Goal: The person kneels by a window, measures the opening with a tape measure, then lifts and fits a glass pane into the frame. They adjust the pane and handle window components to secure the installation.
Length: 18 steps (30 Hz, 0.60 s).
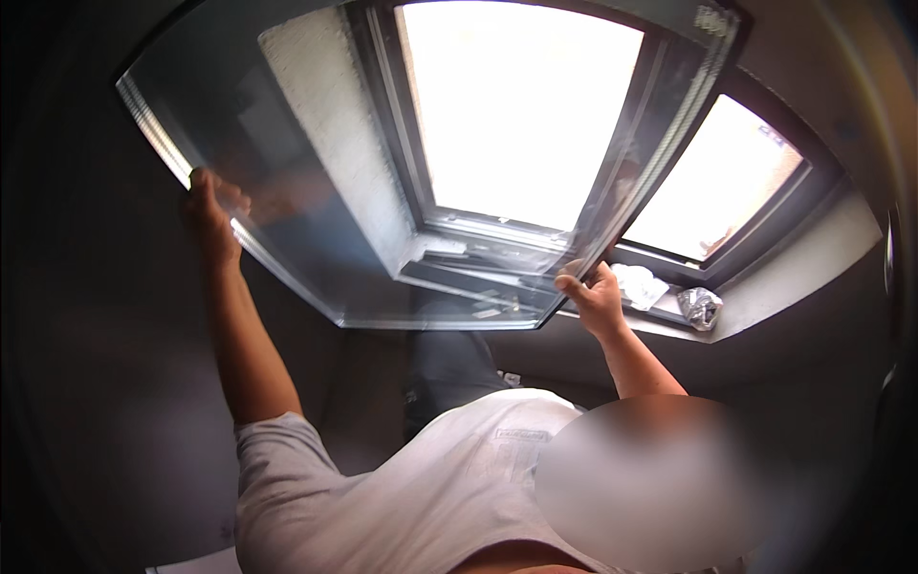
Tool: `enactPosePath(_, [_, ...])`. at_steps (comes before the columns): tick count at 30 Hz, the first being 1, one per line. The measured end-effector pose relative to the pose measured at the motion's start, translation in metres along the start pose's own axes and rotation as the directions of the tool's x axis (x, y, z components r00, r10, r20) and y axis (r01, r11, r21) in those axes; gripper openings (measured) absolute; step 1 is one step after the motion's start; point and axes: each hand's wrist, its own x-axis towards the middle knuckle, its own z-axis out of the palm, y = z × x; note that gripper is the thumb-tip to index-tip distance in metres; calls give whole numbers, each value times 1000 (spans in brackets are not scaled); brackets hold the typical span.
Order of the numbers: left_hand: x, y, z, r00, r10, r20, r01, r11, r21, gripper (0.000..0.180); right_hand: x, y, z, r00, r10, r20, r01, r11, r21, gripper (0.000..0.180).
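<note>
A person in a grey T-shirt [402, 497] holds a large glass pane [382, 191] up in front of a window [521, 115]. The pane is tilted, its left edge high and to the left, its lower edge sloping down to a corner near the middle of the view.

The left hand [212, 215] grips the pane's left edge, fingers [232, 198] wrapped over the rim and clamped on the glass. The right hand [593, 292] holds the pane's right edge near its lower right corner, fingers curled shut around the rim.

The pane's right edge runs up close along the dark window frame [669, 143] between the two bright openings; its upper right corner sits very near the top of the frame, with little room there. To the left of the pane the room is dark and open. Below the lower edge there is free space down to the person's chest.

On the window sill [794, 277], just beside the right hand, lies a crumpled white cloth or paper [639, 284], and further right a crumpled clear plastic bag [700, 307]; what is in it cannot be told. Through the glass a rough pale wall reveal [330, 124] shows. The surrounding walls are dark.
</note>
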Motion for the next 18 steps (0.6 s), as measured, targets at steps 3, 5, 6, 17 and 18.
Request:
enactPosePath(3, [7,-17,-12,999,-14,33,15,999,-32,54,38,-56,-12,972,-234,-3,232,966,-109,29])
enactPosePath(5, [9,-18,-19,1000,-17,3,17,1000,-14,56,70,-114,-19,847,-531,-8,473,762,-443,13])
enactPosePath(6, [8,-18,-21,999,-33,-31,33,999,-5,57,80,-144,-14,896,-415,-157,391,906,-161,13])
enactPosePath(17, [-10,22,8,997,-22,-72,39,969,244,68,9,-1,-9,953,265,144,-218,934,-282,62])
enactPosePath(18, [-9,21,6,998,-30,-52,41,971,234,68,9,-6,-12,955,267,131,-203,906,-371,59])
